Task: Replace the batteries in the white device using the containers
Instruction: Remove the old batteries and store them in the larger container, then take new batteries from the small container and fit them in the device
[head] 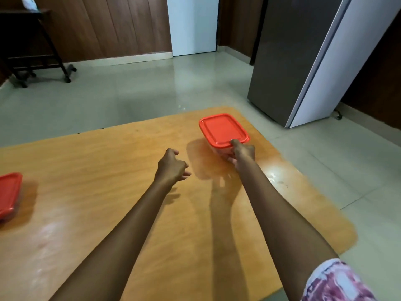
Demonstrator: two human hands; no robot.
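A clear container with a red lid stands on the far right part of the wooden table. My right hand grips its near edge, thumb on the lid rim and fingers against the clear wall below. My left hand hovers over the table just left of that container, fingers loosely curled and holding nothing. A second red-lidded container sits at the table's left edge, partly cut off by the frame. No white device or batteries show in view.
The table's far and right edges drop to a pale tiled floor. A grey refrigerator stands beyond the right corner. A dark wheeled stand is at the back left, near a wood-panelled wall.
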